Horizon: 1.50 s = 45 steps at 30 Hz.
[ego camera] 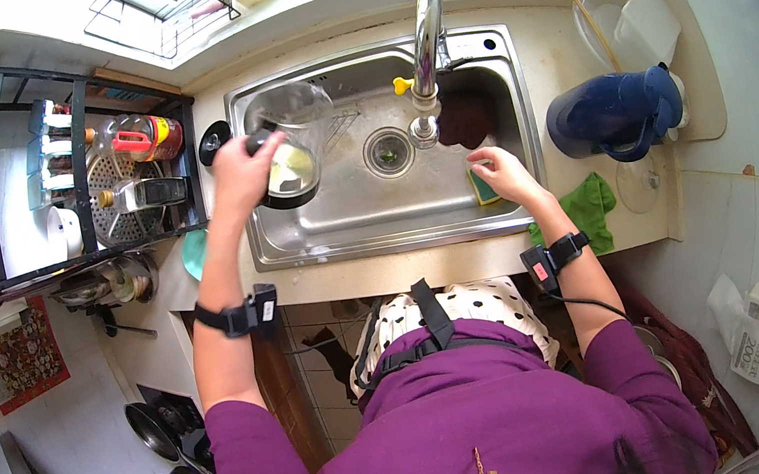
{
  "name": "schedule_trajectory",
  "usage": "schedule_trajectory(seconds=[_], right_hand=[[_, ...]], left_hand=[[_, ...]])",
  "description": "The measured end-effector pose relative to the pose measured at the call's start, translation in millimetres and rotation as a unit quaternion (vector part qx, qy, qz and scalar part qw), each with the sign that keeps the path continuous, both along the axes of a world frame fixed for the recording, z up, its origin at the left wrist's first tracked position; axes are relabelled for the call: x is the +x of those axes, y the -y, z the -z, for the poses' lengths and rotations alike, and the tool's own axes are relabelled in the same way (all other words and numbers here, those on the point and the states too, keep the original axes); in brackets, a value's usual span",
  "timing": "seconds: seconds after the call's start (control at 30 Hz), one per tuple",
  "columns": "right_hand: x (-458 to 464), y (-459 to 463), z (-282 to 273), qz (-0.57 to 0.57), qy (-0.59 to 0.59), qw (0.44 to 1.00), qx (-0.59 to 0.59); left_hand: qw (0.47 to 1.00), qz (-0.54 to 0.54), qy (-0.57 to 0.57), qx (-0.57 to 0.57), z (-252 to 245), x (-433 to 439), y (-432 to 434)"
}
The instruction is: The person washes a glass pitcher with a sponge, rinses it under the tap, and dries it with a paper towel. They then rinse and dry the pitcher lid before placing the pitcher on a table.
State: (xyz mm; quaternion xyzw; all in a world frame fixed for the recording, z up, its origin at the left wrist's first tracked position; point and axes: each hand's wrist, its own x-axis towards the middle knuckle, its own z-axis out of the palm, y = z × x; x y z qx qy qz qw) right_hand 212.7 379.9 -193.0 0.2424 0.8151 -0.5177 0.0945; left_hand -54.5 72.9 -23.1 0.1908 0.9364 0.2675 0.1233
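My left hand [245,173] grips the black handle of a clear jug [294,119] with a dark rim, tilted over the left side of the steel sink [347,224]. Some pale glare or residue shows through its wall. My right hand [510,177] hovers at the sink's right front, fingers loosely apart, by a green and yellow sponge [483,187]. The hand partly hides the sponge, and contact between them is unclear. Beside the sink's left rim lies a round black lid [214,143]. The chrome faucet [426,46] reaches over the drain [389,153].
A dark object [469,116] sits in the sink's right rear. On the right counter are a blue thermos jug [605,113], a green cloth [588,211] and a clear lid [638,185]. A black rack [80,160] with bottles and jars borders the left.
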Motion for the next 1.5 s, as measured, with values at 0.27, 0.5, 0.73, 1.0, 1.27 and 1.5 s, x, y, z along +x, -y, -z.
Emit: schedule_trajectory(seconds=[0.27,0.5,0.73,1.0,1.27,1.5], right_hand=[[12.8,-9.2,24.9,0.003,-0.025,1.000,-0.008],[14.1,-12.9,30.8,-0.002,-0.016,0.999,-0.039],[25.7,-22.9,51.3,0.028,-0.038,0.999,0.006],[31.9,-26.7,45.2,0.030,-0.023,0.999,-0.034],[27.7,-19.5,22.0,0.009,-0.016,1.000,-0.011],[29.1,-17.8,30.5,0.018,-0.033,0.999,-0.032]], left_hand=[[0.879,-0.125,0.179,0.423,-131.7,5.8,13.1],[0.842,-0.076,0.260,0.467,-194.9,-21.0,7.4],[0.816,-0.074,0.280,0.500,-218.6,-11.1,-12.1],[0.819,-0.037,0.263,0.509,-224.5,8.1,-35.2],[0.809,-0.034,0.242,0.535,-225.1,20.2,-34.4],[0.822,-0.037,0.222,0.523,-221.1,32.8,-37.6]])
